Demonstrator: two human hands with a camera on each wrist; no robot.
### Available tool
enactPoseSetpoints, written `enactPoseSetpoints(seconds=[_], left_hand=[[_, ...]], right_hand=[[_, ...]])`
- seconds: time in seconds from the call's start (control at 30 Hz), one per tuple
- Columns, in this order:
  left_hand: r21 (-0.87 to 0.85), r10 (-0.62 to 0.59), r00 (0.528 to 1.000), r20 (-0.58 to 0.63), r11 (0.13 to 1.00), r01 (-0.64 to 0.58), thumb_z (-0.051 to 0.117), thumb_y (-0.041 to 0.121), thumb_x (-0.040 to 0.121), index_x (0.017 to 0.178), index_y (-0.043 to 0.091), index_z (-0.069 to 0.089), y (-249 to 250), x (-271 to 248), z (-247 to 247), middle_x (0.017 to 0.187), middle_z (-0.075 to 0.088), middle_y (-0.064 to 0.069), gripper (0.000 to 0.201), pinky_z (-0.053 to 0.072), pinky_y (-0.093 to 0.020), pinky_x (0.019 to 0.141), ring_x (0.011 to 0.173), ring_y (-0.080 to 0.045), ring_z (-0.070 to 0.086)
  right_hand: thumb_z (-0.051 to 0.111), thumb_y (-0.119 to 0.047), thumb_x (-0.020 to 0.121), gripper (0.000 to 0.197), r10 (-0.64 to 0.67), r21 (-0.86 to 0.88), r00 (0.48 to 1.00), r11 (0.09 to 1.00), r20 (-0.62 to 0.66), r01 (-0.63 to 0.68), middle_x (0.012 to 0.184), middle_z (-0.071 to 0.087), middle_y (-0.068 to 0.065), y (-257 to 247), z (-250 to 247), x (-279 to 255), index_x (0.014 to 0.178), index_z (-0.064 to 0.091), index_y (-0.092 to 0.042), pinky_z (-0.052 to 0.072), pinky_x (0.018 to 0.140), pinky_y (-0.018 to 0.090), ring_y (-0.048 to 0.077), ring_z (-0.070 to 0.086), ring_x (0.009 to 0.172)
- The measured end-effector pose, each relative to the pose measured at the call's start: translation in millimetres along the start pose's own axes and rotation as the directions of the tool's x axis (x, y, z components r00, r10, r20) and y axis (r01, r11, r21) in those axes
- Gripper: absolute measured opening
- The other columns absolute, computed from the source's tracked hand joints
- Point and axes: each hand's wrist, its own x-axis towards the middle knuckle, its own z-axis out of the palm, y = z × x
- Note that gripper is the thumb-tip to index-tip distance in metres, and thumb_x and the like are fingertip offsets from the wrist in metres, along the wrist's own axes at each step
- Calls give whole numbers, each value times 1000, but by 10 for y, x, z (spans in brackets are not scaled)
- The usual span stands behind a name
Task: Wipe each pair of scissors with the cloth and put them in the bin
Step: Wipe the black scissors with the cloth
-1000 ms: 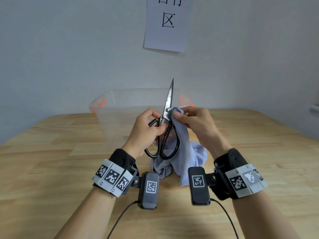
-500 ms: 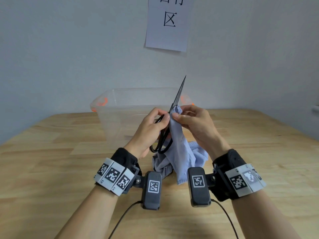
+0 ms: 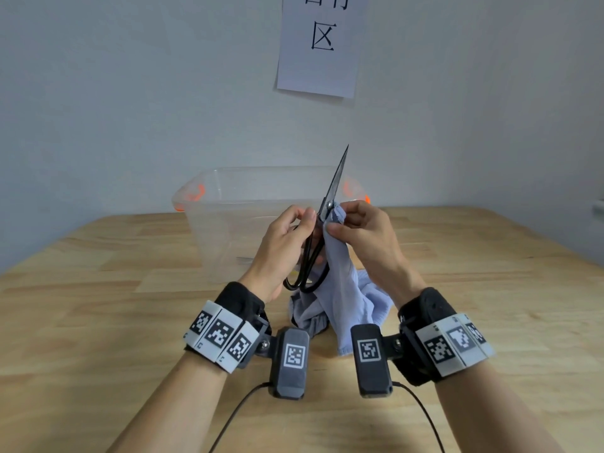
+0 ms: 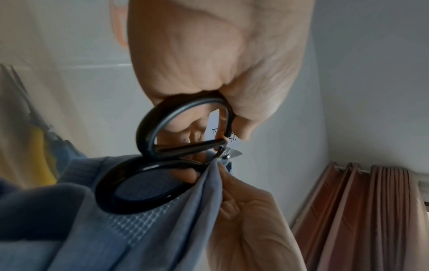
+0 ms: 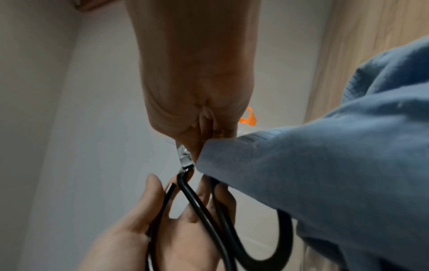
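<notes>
My left hand point(image 3: 287, 237) grips the black loop handles of a pair of scissors point(image 3: 336, 181), whose blades are together and point up, tilted right. The handles point(image 4: 162, 155) show large in the left wrist view. My right hand point(image 3: 356, 230) pinches a blue-grey cloth point(image 3: 340, 282) against the scissors at the pivot. The cloth point(image 5: 325, 165) hangs down to the table. The clear plastic bin point(image 3: 228, 204) with orange latches stands just behind both hands. In the bin something yellow point(image 4: 39, 154) shows through its wall.
The wooden table point(image 3: 114, 322) stretches to both sides. A paper sign point(image 3: 320, 44) hangs on the wall above the bin. Brown curtains point(image 4: 359, 210) appear in the left wrist view. Cables run from both wrist cameras toward me.
The scissors have turned in my left hand from flat-on to edge-on, and the blade tip has swung right. My right hand keeps the cloth at the pivot.
</notes>
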Motion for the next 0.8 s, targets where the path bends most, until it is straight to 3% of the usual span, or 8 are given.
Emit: enactPoseSetpoints(seconds=[0.17,0.27,0.37,0.47,0.53,0.67,0.8], left_hand=[[-67,-47,997,-59,997,43,51,28,104,85,14,54,-1,8,-6,89,64,-13,24,55,-30,56,74,-26,66],[-78,-48,995,-86,996,42,52,27,103,84,14,53,-3,21,-20,90,66,-12,23,53,-28,54,73,-23,67],[-90,-48,995,-86,995,40,51,27,104,85,13,53,3,21,-17,88,66,-11,23,53,-28,55,72,-25,67],[-100,-42,997,-68,994,35,50,27,104,87,12,55,7,15,1,83,66,-9,24,53,-29,56,71,-24,65],[-92,-34,998,-53,995,29,49,28,105,85,13,57,5,15,16,82,65,-8,26,54,-31,58,71,-23,64],[-105,-25,999,-30,994,22,47,28,106,84,13,56,11,4,60,81,63,-8,28,55,-32,59,69,-20,63],[-95,-22,999,-28,995,19,45,27,106,86,11,54,13,2,73,84,61,-13,27,56,-34,60,73,-25,62]], right_hand=[[57,12,85,21,95,85,994,992,-53,-91,83,68,15,1,-57,42,92,70,-3,52,76,34,23,64,79],[58,9,88,23,111,95,994,990,-23,-108,78,68,8,-5,-68,43,90,71,-10,52,77,31,20,64,79],[62,8,89,19,106,129,994,986,12,-107,70,66,2,-45,-63,28,91,70,-9,54,75,28,19,63,74],[70,4,85,15,92,218,995,971,43,-99,87,66,15,-90,-52,0,100,69,-1,56,85,35,25,66,82],[73,2,82,19,93,254,995,962,43,-101,93,65,18,-105,-31,-12,100,68,-2,57,85,35,26,67,85],[76,-4,84,17,28,80,998,997,-61,-23,85,65,13,-79,52,-25,95,64,-6,56,77,32,19,65,77],[76,-17,86,16,-66,-162,994,985,-84,52,88,71,10,-7,49,-5,94,64,-12,57,82,42,23,69,81]])
